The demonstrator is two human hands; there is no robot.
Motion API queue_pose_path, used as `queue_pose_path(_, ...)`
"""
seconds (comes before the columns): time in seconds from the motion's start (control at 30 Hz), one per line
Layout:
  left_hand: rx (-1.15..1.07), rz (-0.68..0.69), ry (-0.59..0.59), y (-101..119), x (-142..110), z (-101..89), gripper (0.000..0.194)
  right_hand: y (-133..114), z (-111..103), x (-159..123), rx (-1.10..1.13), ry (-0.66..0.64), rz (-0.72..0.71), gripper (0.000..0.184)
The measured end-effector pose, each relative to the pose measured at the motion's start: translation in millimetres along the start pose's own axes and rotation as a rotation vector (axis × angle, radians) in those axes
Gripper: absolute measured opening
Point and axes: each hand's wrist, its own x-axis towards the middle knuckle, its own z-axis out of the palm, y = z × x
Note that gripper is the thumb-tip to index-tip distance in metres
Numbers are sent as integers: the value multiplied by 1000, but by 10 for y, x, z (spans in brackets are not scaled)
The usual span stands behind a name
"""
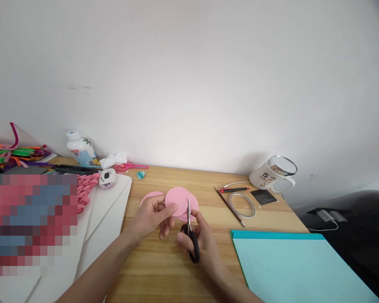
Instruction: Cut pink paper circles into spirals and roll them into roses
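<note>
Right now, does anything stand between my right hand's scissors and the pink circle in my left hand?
Nothing visible does: the scissors in your right hand are at the right edge of the pink circle your left hand holds.

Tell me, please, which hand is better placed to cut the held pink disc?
Probably the right hand: it holds the black-handled scissors, blades close to the pink disc that the left hand pinches.

Pink circle [176, 201], black-handled scissors [193, 240]
</note>
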Motion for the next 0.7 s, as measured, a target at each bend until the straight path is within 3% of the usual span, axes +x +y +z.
queue_pose_path(0.17,51,-27,38,-17,-5,5,33,-15,6,4,5,-19,-17,52)
queue_pose_path(0.4,46,-40,-10,-16,-13,6,31,-64,8,21,38,-30,-58,55)
queue_pose_path(0.7,63,-25,32,-20,-11,-4,28,-63,-4,13,-19,-10,-63,49)
